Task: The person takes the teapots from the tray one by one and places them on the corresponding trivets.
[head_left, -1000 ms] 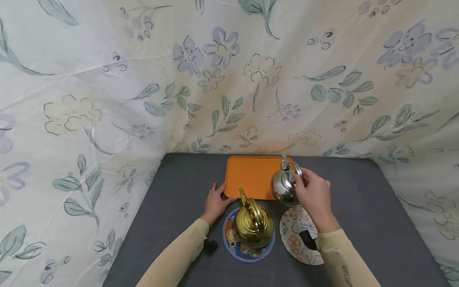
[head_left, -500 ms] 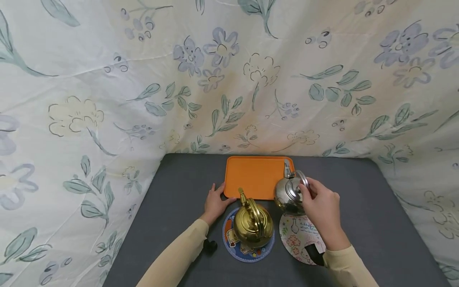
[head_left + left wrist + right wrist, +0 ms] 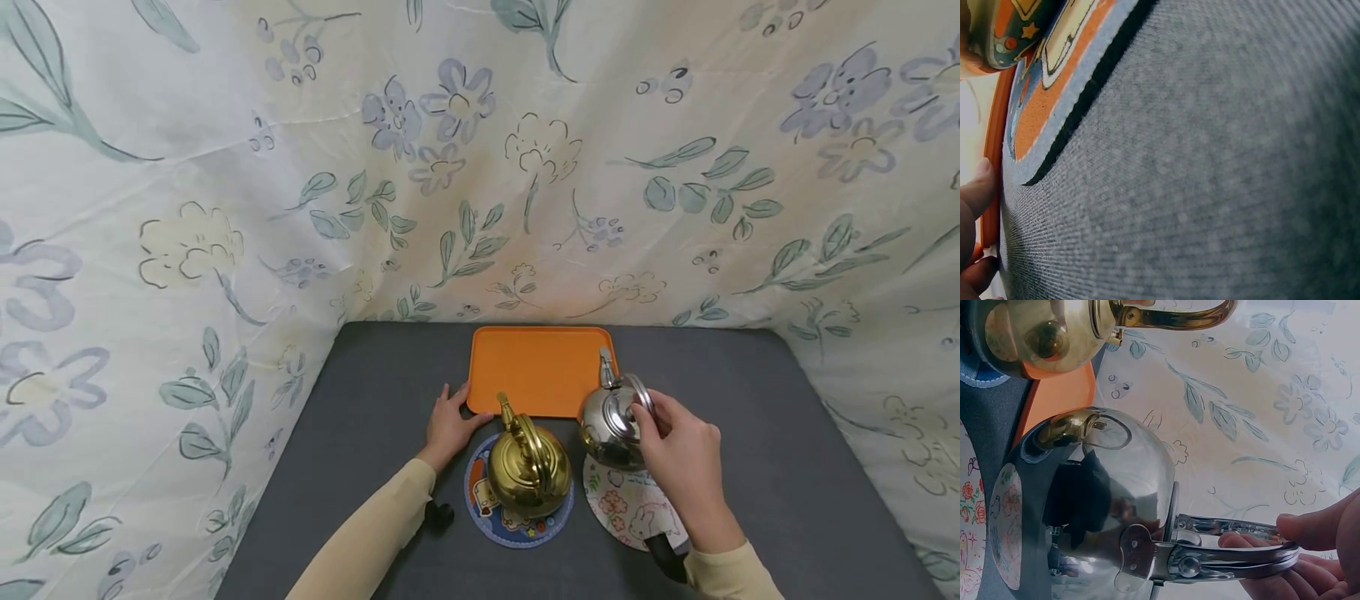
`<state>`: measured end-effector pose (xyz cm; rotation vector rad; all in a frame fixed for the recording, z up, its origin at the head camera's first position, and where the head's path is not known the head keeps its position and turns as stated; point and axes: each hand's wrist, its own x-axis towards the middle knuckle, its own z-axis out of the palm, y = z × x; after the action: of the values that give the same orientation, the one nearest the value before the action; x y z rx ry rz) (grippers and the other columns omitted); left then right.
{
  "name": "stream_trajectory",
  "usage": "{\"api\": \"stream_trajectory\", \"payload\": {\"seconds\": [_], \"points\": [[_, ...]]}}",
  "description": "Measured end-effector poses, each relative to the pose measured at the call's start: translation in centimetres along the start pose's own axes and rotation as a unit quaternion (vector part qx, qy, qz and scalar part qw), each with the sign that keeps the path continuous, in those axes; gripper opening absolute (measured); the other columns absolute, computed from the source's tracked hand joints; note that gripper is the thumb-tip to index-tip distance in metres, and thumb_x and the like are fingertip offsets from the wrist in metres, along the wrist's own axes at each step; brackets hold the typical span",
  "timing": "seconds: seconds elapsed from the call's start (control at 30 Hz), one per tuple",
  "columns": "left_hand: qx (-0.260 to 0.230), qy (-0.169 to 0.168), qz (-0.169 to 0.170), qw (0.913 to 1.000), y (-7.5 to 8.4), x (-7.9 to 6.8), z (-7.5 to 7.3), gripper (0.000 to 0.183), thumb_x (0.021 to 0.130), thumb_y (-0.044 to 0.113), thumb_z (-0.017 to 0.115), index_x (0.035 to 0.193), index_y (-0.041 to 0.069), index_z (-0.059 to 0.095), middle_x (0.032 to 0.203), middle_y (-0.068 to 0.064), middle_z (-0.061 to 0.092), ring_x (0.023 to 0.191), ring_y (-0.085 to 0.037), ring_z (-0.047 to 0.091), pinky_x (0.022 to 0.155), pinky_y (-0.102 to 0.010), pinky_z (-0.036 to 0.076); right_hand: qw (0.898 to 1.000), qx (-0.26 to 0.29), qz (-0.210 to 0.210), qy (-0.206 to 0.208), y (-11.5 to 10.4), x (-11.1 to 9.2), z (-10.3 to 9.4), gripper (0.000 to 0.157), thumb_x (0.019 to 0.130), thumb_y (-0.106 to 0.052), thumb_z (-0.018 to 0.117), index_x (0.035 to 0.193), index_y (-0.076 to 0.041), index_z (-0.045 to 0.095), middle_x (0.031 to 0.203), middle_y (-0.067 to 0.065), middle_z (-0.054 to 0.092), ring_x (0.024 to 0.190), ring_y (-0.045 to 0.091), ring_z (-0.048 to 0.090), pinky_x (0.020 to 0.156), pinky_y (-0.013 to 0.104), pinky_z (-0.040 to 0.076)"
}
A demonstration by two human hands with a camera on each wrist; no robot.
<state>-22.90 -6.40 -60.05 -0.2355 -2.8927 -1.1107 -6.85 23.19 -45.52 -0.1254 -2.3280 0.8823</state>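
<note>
My right hand (image 3: 686,458) grips the raised handle of a shiny silver kettle (image 3: 1116,506), fingers and thumb curled round it. In the head view the kettle (image 3: 611,429) overlaps the near right corner of an orange tray (image 3: 536,371) and the far part of a pink floral round mat (image 3: 630,504). My left hand (image 3: 450,425) touches the tray's near left corner, its fingers spread along the left side and its thumb on the near edge. A gold kettle (image 3: 528,471) stands upright on a blue round mat (image 3: 517,533) between the hands, spout pointing away.
Dark grey cloth (image 3: 390,375) covers the table. A floral curtain (image 3: 450,167) rises at the back and both sides. Black wrist gear (image 3: 438,517) shows at the left sleeve, and a black strap (image 3: 663,554) at the right.
My right hand has drawn the silver kettle back toward me and slightly right, off most of the tray and over the floral mat. My left hand has stayed at the tray corner.
</note>
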Motion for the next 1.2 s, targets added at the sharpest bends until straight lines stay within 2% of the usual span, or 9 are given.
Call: {"api": "stream_trajectory", "payload": {"seconds": [0.33, 0.7, 1.2], "points": [[0.005, -0.006, 0.002, 1.0, 0.0, 0.3, 0.1, 0.085, 0.084, 0.05, 0.079, 0.154, 0.017, 0.045, 0.158, -0.017, 0.041, 0.147, -0.05, 0.03, 0.11, -0.065, 0.036, 1.0, 0.001, 0.012, -0.006, -0.3, -0.4, -0.7, 0.027, 0.089, -0.005, 0.076, 0.113, 0.008, 0.072, 0.096, 0.025, 0.075, 0.078, 0.037, 0.076, 0.064, 0.05, 0.059], [0.015, -0.004, -0.003, 0.9999, 0.1, 0.3, 0.0, 0.084, 0.085, 0.053, 0.077, 0.154, 0.018, 0.045, 0.16, -0.024, 0.035, 0.145, -0.051, 0.033, 0.11, -0.065, 0.037, 1.0, -0.006, 0.022, -0.003, -0.1, -1.0, -1.1, 0.028, 0.088, -0.004, 0.078, 0.112, 0.009, 0.072, 0.096, 0.027, 0.075, 0.078, 0.038, 0.075, 0.064, 0.051, 0.059], [0.021, -0.001, 0.0, 0.9998, -0.7, 0.0, 0.5, 0.086, 0.083, 0.054, 0.078, 0.155, 0.021, 0.045, 0.16, -0.019, 0.036, 0.147, -0.048, 0.032, 0.111, -0.064, 0.036, 0.999, -0.016, 0.045, 0.002, 0.2, -3.4, -1.3, 0.03, 0.089, -0.006, 0.077, 0.114, 0.009, 0.071, 0.098, 0.028, 0.074, 0.081, 0.041, 0.075, 0.066, 0.053, 0.059]]}}
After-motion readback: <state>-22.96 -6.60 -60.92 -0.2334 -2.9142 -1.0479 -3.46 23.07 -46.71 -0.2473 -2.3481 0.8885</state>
